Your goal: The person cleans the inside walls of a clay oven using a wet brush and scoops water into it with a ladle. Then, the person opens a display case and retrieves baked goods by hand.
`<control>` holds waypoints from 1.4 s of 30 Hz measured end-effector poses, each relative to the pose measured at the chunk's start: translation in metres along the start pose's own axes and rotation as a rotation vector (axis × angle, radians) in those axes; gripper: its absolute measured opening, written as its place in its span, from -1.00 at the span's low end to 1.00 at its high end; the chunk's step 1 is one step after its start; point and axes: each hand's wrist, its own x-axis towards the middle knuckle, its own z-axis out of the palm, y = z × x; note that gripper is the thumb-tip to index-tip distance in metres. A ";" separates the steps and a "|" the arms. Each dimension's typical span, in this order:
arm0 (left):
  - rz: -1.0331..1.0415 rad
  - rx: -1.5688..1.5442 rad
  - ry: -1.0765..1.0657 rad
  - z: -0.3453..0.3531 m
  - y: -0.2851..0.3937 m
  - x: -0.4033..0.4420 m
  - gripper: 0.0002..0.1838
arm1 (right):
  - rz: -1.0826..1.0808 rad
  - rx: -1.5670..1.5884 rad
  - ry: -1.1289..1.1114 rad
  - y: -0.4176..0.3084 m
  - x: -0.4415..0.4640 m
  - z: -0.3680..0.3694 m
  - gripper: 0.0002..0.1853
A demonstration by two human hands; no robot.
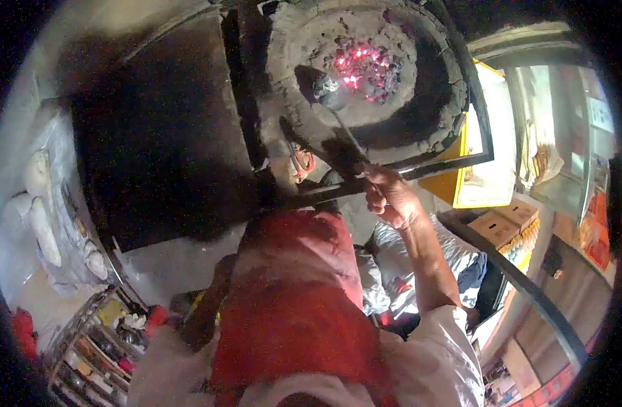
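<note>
My right hand point(390, 197) is closed around the thin handle of a long-handled scoop point(350, 134). The scoop's rounded head reaches into a round clay oven point(294, 115), beside a bed of glowing coals point(366, 73). A pale grey lump point(324, 85) shows at the scoop's head; whether it rests in it or behind it I cannot tell. My left hand point(222, 268) hangs low in shadow beside my red apron point(294, 298), close to a dark worktop point(161, 163). Its fingers cannot be made out.
A dark metal frame point(446, 165) edges the oven in front of me. A bright yellow-edged panel point(491, 149) stands to the right. White sacks point(406, 258) lie below my right arm, with cardboard boxes point(494, 227) farther right. A cluttered shelf point(93, 353) stands lower left.
</note>
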 end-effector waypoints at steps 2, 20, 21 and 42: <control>-0.018 0.003 -0.007 0.015 0.023 -0.002 -0.61 | 0.062 0.021 -0.031 -0.017 0.011 -0.020 -0.86; -0.075 -0.063 0.016 0.027 0.134 -0.036 -0.55 | 0.122 -0.160 -0.159 -0.059 0.021 -0.082 -0.51; -0.080 -0.221 0.069 0.037 0.122 -0.038 -0.54 | 0.126 -0.153 -0.147 -0.059 0.021 -0.083 -0.67; -0.019 -0.027 0.038 0.003 0.117 -0.007 -0.54 | 0.297 -0.045 -0.122 -0.053 -0.008 -0.064 -0.69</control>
